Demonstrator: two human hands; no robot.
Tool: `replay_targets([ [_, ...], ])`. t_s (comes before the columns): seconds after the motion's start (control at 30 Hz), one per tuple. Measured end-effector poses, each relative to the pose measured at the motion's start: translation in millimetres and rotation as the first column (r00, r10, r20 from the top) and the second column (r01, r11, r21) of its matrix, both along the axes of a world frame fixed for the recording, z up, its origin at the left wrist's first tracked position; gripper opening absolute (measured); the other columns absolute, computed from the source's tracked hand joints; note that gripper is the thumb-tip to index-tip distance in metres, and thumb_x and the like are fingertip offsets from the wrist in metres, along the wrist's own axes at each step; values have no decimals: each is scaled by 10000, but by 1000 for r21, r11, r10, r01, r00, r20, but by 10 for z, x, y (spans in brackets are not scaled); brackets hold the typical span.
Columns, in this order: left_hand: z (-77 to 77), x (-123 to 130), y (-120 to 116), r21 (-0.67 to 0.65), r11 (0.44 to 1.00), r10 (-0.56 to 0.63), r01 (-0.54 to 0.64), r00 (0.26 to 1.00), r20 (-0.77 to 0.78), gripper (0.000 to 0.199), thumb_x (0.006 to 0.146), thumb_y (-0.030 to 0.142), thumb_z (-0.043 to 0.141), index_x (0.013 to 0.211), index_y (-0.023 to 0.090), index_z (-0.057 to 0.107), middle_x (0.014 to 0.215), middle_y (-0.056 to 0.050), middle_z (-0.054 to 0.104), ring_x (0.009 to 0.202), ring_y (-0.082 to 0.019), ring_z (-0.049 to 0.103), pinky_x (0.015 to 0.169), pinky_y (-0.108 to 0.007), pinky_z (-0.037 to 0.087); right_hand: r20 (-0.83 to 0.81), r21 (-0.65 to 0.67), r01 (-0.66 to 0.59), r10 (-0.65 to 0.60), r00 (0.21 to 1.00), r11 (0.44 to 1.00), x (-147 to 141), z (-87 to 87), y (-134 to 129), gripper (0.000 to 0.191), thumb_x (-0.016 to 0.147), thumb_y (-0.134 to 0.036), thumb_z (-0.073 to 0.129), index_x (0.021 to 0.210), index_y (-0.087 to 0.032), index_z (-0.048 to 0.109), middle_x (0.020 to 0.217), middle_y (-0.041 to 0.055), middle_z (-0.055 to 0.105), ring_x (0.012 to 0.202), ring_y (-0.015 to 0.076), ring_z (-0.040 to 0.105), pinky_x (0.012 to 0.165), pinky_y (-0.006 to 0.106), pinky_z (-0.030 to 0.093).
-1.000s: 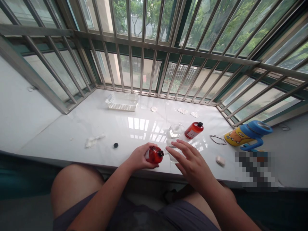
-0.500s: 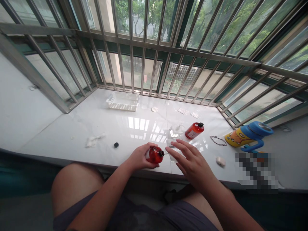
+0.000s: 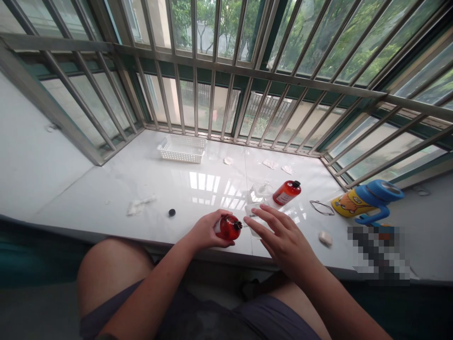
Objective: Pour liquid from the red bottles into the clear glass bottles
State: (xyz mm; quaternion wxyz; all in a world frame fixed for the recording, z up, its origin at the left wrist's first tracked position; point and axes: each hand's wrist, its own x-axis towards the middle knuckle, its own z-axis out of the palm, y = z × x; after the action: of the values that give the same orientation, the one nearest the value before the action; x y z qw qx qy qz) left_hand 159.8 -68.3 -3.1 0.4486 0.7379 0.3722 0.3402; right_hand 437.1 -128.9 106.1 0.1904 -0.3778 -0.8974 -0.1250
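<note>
My left hand (image 3: 208, 230) is closed round a red bottle (image 3: 229, 228), which is tilted so that its dark mouth points right. Close to that mouth is my right hand (image 3: 279, 231), its fingers stretched out and apart. Partly hidden behind those fingers is a clear container (image 3: 252, 208); I cannot tell whether they touch it. A second clear container (image 3: 260, 192) stands just beyond. Another red bottle (image 3: 286, 193), with a black top and a pale label, leans or lies behind my right hand. A small black cap (image 3: 171, 212) rests to the left.
A white perforated basket (image 3: 182, 149) sits near the window bars. Crumpled white pieces (image 3: 270, 164) lie along the back, and a white scrap (image 3: 139, 206) lies at left. At right are a thin dark loop (image 3: 322, 208), a pale lump (image 3: 325, 238) and a blue-and-yellow drinking bottle (image 3: 364, 198).
Both hands and the tilted red bottle hold nearly the same place. The whole view has shifted very slightly.
</note>
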Motion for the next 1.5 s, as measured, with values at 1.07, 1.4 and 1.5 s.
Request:
replay_targets([
  [1.07, 70, 3, -15, -16, 1000, 5, -5, 1000, 26, 812, 614, 390, 1019, 1329, 289, 646, 1307, -52, 748, 1146, -292, 726, 1026, -399, 565, 116, 59, -65, 58, 992, 996, -36, 138, 55, 589, 1026, -21, 502, 1561, -258, 571, 1579, 84, 600, 1498, 327, 495, 1136, 518, 465],
  [1.4, 86, -5, -22, -26, 1000, 5, -4, 999, 43, 814, 614, 390, 1020, 1334, 285, 655, 1314, -51, 747, 1143, -289, 728, 1030, -396, 570, 118, 81, -88, 78, 990, 993, -75, 167, 82, 607, 1008, 9, 478, 1543, -258, 583, 1569, 69, 613, 1484, 313, 514, 1162, 505, 458],
  [1.5, 79, -9, -20, -22, 1000, 5, -3, 999, 50, 823, 611, 382, 1022, 1339, 282, 652, 1322, -54, 742, 1151, -289, 725, 1036, -396, 568, 119, 93, -98, 87, 989, 991, -85, 176, 91, 587, 1008, -2, 492, 1528, -253, 596, 1552, 71, 629, 1491, 308, 511, 1179, 505, 452],
])
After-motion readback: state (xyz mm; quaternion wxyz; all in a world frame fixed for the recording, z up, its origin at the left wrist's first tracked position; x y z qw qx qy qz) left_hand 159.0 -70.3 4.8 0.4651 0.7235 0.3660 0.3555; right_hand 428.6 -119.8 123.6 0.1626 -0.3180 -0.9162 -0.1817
